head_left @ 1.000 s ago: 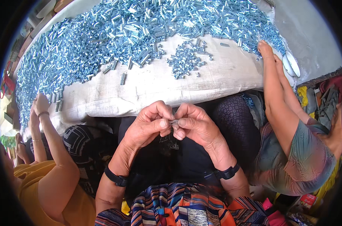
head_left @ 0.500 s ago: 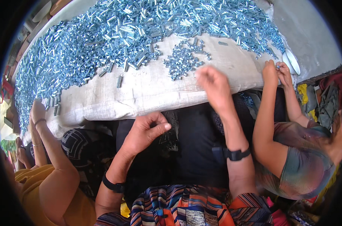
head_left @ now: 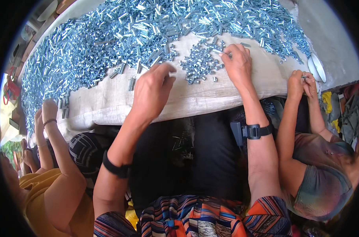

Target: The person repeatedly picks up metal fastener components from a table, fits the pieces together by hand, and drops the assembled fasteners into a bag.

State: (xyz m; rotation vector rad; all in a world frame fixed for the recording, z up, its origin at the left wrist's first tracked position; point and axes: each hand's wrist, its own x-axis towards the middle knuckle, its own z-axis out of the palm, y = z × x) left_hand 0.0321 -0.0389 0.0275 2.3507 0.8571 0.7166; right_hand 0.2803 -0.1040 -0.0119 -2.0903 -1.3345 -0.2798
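Note:
My right hand (head_left: 239, 65) is at the right edge of a small pile of short metal sleeves (head_left: 199, 61). Its thumb and forefinger are pinched on a small metal tube, mostly covered by the fingers. My left hand (head_left: 152, 93) hovers over the pale cloth (head_left: 116, 98), left of that pile. Its fingers are curved, thumb and forefinger apart, nothing visible between them. Beyond both hands spreads a large heap of shiny metal tubes and sleeves (head_left: 128, 35). A longer tube (head_left: 131, 83) lies on the cloth left of my left hand.
A co-worker's hands (head_left: 302, 83) hold something small at the right, near white dishes (head_left: 316, 68). Another person's hands (head_left: 45, 112) are at the heap's left edge. The cloth's front edge runs above my lap. Yellow and grey fabric (head_left: 333, 110) lies at far right.
My left hand has risen from the cloth's front edge toward the heap. My right hand has moved up and right along the small pile and pinches a tube.

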